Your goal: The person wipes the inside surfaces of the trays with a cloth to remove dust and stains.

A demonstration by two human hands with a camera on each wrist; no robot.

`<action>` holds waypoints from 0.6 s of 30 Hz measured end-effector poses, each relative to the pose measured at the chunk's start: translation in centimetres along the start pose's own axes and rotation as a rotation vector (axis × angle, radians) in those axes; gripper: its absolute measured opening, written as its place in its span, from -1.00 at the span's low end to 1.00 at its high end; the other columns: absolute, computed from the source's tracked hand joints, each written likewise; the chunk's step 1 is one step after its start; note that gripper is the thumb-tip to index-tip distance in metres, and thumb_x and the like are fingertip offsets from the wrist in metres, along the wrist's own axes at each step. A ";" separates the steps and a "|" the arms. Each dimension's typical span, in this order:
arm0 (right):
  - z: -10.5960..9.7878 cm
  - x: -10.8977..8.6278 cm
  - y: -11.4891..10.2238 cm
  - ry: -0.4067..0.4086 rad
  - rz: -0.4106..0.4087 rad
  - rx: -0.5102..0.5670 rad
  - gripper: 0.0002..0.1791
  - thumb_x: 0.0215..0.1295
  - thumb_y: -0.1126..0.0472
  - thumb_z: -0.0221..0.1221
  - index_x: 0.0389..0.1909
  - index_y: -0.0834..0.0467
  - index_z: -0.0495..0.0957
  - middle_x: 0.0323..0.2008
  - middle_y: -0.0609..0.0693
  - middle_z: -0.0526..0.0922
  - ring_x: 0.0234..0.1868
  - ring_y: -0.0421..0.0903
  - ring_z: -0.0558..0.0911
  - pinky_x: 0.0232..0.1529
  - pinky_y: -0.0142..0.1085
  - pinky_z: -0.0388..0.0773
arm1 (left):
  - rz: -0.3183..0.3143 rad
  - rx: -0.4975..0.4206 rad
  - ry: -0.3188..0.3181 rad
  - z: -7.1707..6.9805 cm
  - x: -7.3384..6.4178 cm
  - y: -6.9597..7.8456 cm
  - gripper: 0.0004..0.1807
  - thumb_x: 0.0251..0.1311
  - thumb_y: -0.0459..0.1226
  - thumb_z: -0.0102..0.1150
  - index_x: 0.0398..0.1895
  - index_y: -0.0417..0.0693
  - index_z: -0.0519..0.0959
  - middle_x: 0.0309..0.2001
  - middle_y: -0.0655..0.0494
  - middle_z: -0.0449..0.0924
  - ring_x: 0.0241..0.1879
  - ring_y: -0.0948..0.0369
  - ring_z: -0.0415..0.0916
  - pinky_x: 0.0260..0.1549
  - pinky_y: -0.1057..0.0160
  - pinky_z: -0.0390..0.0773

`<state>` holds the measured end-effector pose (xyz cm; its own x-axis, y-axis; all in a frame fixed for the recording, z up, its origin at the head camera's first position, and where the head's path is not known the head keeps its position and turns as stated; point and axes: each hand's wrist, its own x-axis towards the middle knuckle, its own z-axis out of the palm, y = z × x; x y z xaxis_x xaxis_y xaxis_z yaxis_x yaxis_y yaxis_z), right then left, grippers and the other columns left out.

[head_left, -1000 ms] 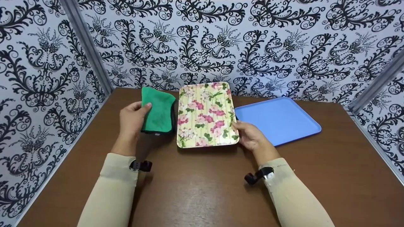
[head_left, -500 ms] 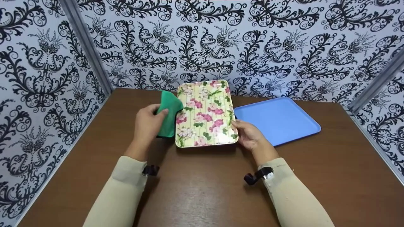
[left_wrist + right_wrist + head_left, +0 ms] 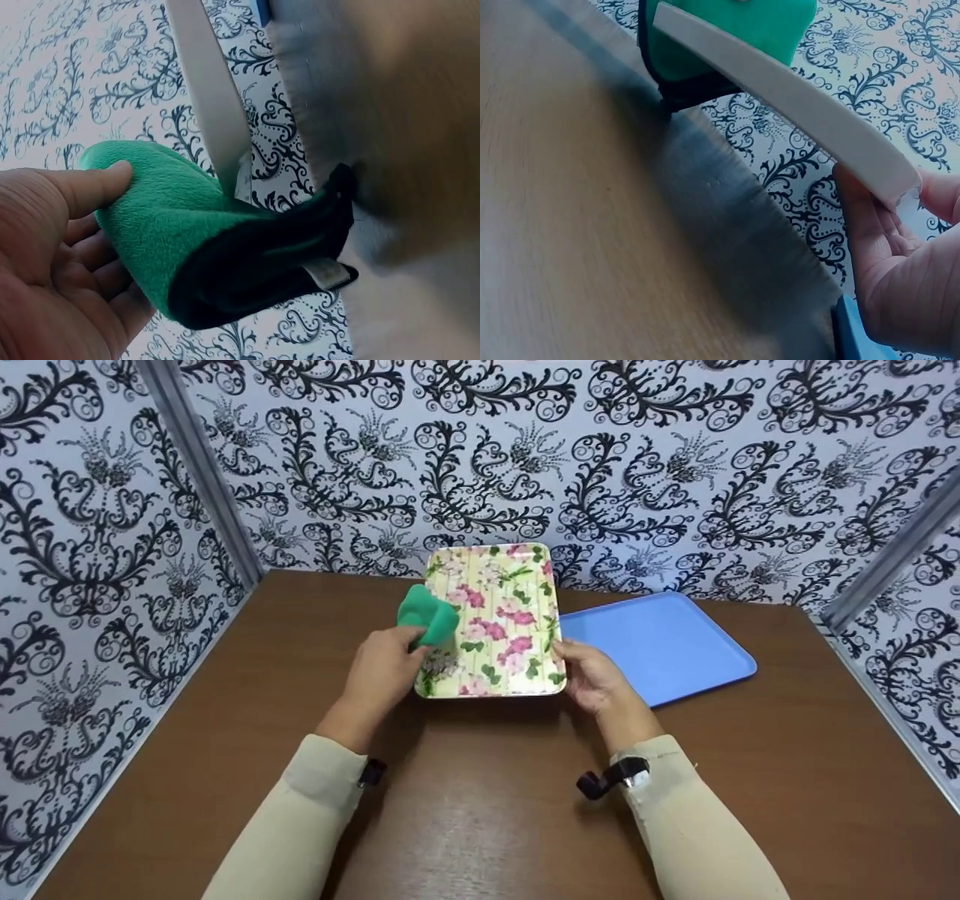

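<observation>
My right hand (image 3: pixel 596 679) grips the right edge of a floral tray (image 3: pixel 501 622), thumb on its upper face and fingers beneath. The tray is raised off the table; the right wrist view shows its pale side edge-on. Between thumb and fingers, my left hand (image 3: pixel 381 669) holds a folded green cloth (image 3: pixel 427 616) at the tray's left edge, overlapping its patterned face. In the left wrist view the cloth (image 3: pixel 157 217) shows black edging and a small white label, bent around the tray's edge (image 3: pixel 214 90). Whether it presses on the face I cannot tell.
A blue tray (image 3: pixel 660 649) lies on the brown table (image 3: pixel 480 810) at the right, partly behind the floral tray and my right hand. Black-and-white patterned walls (image 3: pixel 495 457) stand at the back and sides. Camera straps sit on both wrists.
My left hand has carried the green cloth rightward from beside the floral tray onto its left edge, and the cloth has folded more. The right hand keeps its grip; the tray shifted slightly upward in view.
</observation>
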<state>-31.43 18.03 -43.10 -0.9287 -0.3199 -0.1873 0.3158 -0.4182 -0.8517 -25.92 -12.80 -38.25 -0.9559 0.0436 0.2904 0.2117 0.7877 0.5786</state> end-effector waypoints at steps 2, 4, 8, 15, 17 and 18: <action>0.1 -0.1 -0.1 -0.002 0.000 -0.008 -0.76 0.61 0.33 -0.07 -0.11 0.21 0.59 -0.30 0.00 0.77 -0.30 -0.14 0.76 -0.21 -0.28 0.79 | 0.013 0.025 -0.019 0.2 0.2 0.2 -0.82 0.39 -0.23 0.28 -0.06 -0.07 0.75 -0.12 -0.05 0.79 -0.06 -0.07 0.72 0.00 -0.11 0.69; 0.1 -0.1 -0.1 0.009 -0.004 -0.017 -0.77 0.61 0.32 -0.06 -0.11 0.20 0.60 -0.30 0.00 0.77 -0.30 -0.13 0.76 -0.21 -0.28 0.78 | 0.034 0.051 -0.037 0.5 0.6 0.5 -0.88 0.41 -0.24 0.24 -0.29 -0.06 0.66 -0.32 0.01 0.70 -0.21 -0.03 0.65 -0.11 -0.06 0.66; 0.1 -0.4 -0.6 0.059 -0.030 -0.023 -0.80 0.59 0.32 -0.03 -0.12 0.20 0.59 -0.32 -0.02 0.78 -0.32 -0.14 0.76 -0.23 -0.30 0.78 | 0.085 0.109 -0.046 0.8 1.7 1.4 -0.77 0.40 -0.25 0.22 -0.45 -0.03 0.49 -0.45 0.04 0.51 -0.33 -0.01 0.49 -0.23 -0.04 0.57; 0.0 -0.5 -1.0 0.085 -0.071 -0.085 -0.84 0.62 0.30 -0.08 0.03 0.20 0.46 -0.35 -0.10 0.73 -0.32 -0.22 0.69 -0.24 -0.37 0.71 | 0.149 0.147 -0.016 1.5 3.0 2.3 -0.75 0.34 -0.33 0.24 -0.51 -0.02 0.47 -0.51 0.07 0.42 -0.38 0.02 0.47 -0.28 0.00 0.53; -0.1 -0.5 -1.0 0.096 -0.072 -0.095 -0.83 0.62 0.30 -0.08 0.04 0.20 0.45 -0.36 -0.11 0.72 -0.31 -0.22 0.68 -0.24 -0.37 0.70 | 0.159 0.144 -0.014 1.9 3.0 2.3 -0.69 0.33 -0.34 0.23 -0.55 0.02 0.38 -0.54 0.10 0.32 -0.42 0.04 0.39 -0.34 0.02 0.48; -0.2 -0.6 -1.1 0.102 -0.072 -0.096 -0.83 0.62 0.30 -0.07 0.04 0.21 0.46 -0.36 -0.11 0.73 -0.31 -0.22 0.68 -0.23 -0.37 0.71 | 0.161 0.141 -0.013 2.1 2.9 2.2 -0.68 0.33 -0.34 0.23 -0.56 0.04 0.37 -0.55 0.11 0.31 -0.43 0.06 0.37 -0.37 0.03 0.46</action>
<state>-31.27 18.81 -42.19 -0.9647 -0.2021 -0.1686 0.2322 -0.3518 -0.9068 -28.68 -9.60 -37.71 -0.9146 0.1830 0.3606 0.3324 0.8480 0.4128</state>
